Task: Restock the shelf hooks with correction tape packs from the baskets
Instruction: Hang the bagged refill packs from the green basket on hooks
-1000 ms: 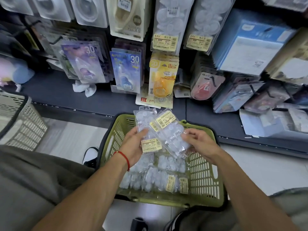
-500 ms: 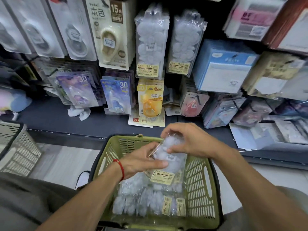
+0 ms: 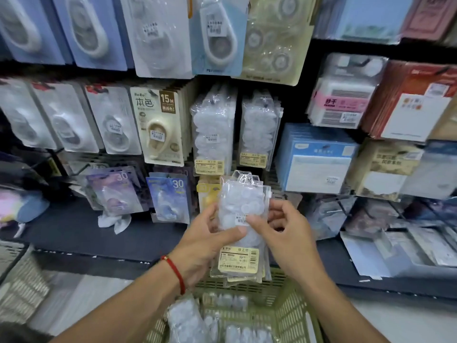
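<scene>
A stack of clear correction tape packs [image 3: 241, 214] with yellow labels stands upright in front of the shelf, its hang tab pointing up. My left hand [image 3: 207, 241] grips the stack from the left with the thumb across its front. My right hand [image 3: 284, 233] pinches its right edge. Directly above, two hooks carry the same clear packs [image 3: 212, 129], the second row [image 3: 259, 129] to the right. Below my hands is the green basket [image 3: 289, 315], with several more clear packs [image 3: 188, 320] lying in it.
Carded correction tapes hang left of the clear packs, among them a cream 15M card [image 3: 160, 125] and blue 30 cards [image 3: 170, 199]. Boxed paper goods [image 3: 316, 159] hang right. A dark shelf ledge [image 3: 79, 233] runs below. A grey basket [image 3: 19, 288] sits at the lower left.
Both hands have lifted the packs out of the green basket and up toward the hooks, and squared them into an upright stack. The view has tilted up to the shelf.
</scene>
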Demonstrator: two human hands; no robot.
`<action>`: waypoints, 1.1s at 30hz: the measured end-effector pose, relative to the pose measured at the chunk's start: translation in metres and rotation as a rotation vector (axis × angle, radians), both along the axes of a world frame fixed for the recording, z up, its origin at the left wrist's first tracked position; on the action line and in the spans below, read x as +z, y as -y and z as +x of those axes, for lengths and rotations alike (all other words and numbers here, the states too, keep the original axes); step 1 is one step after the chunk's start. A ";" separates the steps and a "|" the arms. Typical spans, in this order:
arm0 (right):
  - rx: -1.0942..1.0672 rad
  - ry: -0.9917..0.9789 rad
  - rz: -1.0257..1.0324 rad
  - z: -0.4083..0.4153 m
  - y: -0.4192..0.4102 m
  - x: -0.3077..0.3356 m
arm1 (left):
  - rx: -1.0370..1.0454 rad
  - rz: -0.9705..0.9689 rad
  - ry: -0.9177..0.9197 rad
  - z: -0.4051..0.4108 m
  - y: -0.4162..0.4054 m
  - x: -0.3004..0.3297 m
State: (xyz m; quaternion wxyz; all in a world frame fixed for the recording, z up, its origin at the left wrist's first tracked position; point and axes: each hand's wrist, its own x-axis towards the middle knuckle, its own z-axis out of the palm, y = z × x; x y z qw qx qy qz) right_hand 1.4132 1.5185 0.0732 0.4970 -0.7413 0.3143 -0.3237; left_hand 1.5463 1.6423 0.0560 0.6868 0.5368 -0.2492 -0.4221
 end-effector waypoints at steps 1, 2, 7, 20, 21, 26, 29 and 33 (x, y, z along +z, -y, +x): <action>0.015 0.050 0.018 0.003 0.002 0.004 | -0.007 -0.013 0.011 0.004 0.002 0.009; 0.027 0.098 0.035 0.006 0.004 0.010 | -0.013 -0.025 0.017 0.010 0.003 0.017; 0.085 0.233 0.129 0.020 0.017 0.045 | -0.022 -0.072 0.060 0.035 0.004 0.056; -0.016 0.227 -0.020 0.051 0.052 0.104 | 0.268 -0.160 0.369 0.080 -0.010 0.083; -0.019 0.238 -0.009 0.052 0.053 0.102 | 0.265 -0.165 0.370 0.081 -0.011 0.083; -0.006 0.237 0.021 0.055 0.055 0.101 | 0.271 -0.163 0.359 0.084 -0.014 0.085; -0.115 0.055 -0.194 0.051 0.055 0.094 | 0.261 -0.176 0.340 0.082 -0.013 0.082; -0.051 0.003 -0.319 0.048 0.030 0.078 | 0.241 -0.185 0.277 0.075 -0.008 0.076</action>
